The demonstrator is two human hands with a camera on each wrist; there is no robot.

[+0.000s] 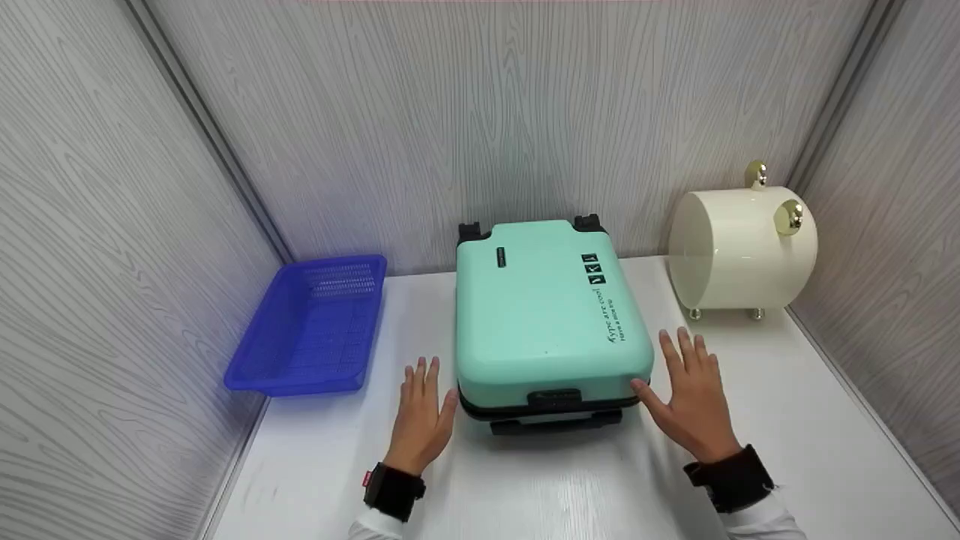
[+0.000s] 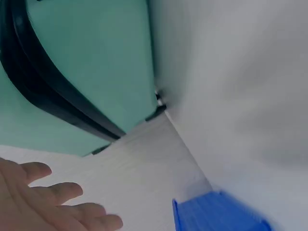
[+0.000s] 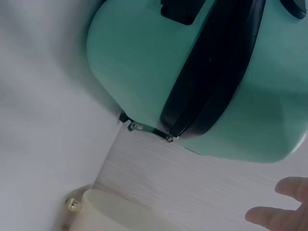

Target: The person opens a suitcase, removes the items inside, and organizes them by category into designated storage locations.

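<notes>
A small mint-green suitcase [image 1: 544, 307] with black trim lies flat in the middle of the white table [image 1: 525, 487], its handle end toward me. My left hand [image 1: 422, 416] lies flat and open on the table just left of the case's near corner, thumb close to the shell. At the near right corner my right hand [image 1: 694, 401] is open too, its thumb touching or almost touching the case. The left wrist view shows the case's side [image 2: 86, 62] and my fingers [image 2: 53, 202]. Seen from the right wrist are the case's black seam [image 3: 211, 82] and fingertips [image 3: 281, 211].
A blue plastic basket [image 1: 315, 326] sits at the left by the wall, also seen as blue basket [image 2: 216, 214]. A cream cylindrical box [image 1: 739, 251] on small feet stands at the back right, seen again as cream box [image 3: 120, 211]. Grey walls enclose three sides.
</notes>
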